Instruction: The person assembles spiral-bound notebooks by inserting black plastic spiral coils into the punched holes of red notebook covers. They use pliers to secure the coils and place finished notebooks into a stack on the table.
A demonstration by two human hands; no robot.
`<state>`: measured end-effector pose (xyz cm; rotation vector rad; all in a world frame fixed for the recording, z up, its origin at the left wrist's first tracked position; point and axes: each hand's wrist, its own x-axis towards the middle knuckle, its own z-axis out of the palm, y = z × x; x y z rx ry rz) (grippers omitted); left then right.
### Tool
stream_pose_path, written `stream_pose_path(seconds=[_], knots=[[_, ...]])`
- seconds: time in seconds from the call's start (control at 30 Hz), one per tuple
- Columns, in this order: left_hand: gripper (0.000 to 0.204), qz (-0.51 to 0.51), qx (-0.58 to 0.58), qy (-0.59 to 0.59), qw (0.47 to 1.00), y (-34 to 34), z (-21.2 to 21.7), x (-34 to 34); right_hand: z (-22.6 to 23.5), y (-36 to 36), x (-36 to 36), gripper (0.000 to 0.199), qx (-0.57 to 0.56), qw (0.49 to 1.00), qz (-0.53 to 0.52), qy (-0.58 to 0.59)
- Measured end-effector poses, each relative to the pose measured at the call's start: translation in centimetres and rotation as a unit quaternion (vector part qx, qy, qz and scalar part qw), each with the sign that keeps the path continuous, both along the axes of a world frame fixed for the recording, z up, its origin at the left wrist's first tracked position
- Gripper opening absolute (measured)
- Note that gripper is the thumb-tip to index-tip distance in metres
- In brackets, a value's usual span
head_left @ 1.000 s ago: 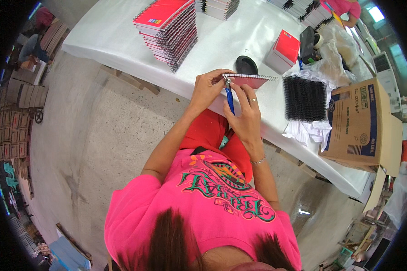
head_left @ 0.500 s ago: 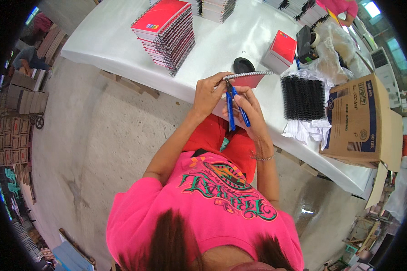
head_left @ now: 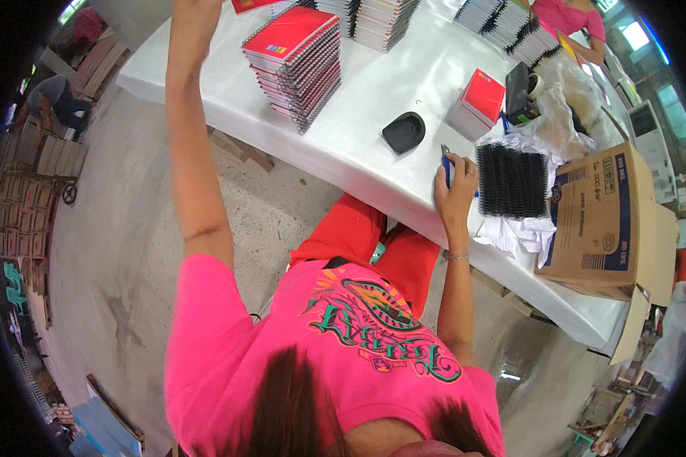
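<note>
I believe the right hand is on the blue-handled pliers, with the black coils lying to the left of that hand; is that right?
Not quite: in the head view, the black coils lie to the right of the right hand, not to its left. That hand is on the blue-handled pliers, as you say.

Bookbinding workshop: spiral notebooks (head_left: 293, 67) are standing stacked, black coils (head_left: 512, 180) are lying near carton (head_left: 593, 217), concrete floor (head_left: 133, 244) showing.

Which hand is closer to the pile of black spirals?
Right. The right hand is just to the left of the black spirals; the left hand is much farther away, at the picture's top edge.
</note>
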<state>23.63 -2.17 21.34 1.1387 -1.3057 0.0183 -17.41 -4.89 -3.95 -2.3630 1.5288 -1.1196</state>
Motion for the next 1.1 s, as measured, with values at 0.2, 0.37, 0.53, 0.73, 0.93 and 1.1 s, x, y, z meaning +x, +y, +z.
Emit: stream_pose_path(seconds=[0.2,0.37,0.53,0.73,0.93,1.1], knots=[[0.042,-0.027,0.031,-0.259,0.965,-9.2,2.0,6.6,-0.2,0.1,-0.3,0.035,-0.001,1.0,-0.005,0.006],[0.046,-0.127,0.228,-0.272,0.926,-14.4,-1.1,3.6,-0.1,0.2,-0.2,0.035,0.004,1.0,-0.006,0.002],[0.056,-0.207,0.276,-0.361,0.867,-16.9,-5.6,3.4,-0.2,0.1,-0.3,0.035,-0.007,1.0,-0.006,0.004],[0.049,-0.176,0.22,-0.435,0.855,-15.5,-7.0,1.1,-0.3,0.1,-0.3,0.032,-0.009,1.0,-0.016,-0.002],[0.048,-0.179,0.243,-0.41,0.861,-14.8,-6.6,0.1,0.0,0.3,-0.1,0.032,0.002,1.0,-0.014,-0.01],[0.049,-0.177,0.26,-0.421,0.851,-14.4,-6.0,-0.3,0.0,0.1,-0.2,0.032,-0.004,1.0,-0.006,-0.02]])
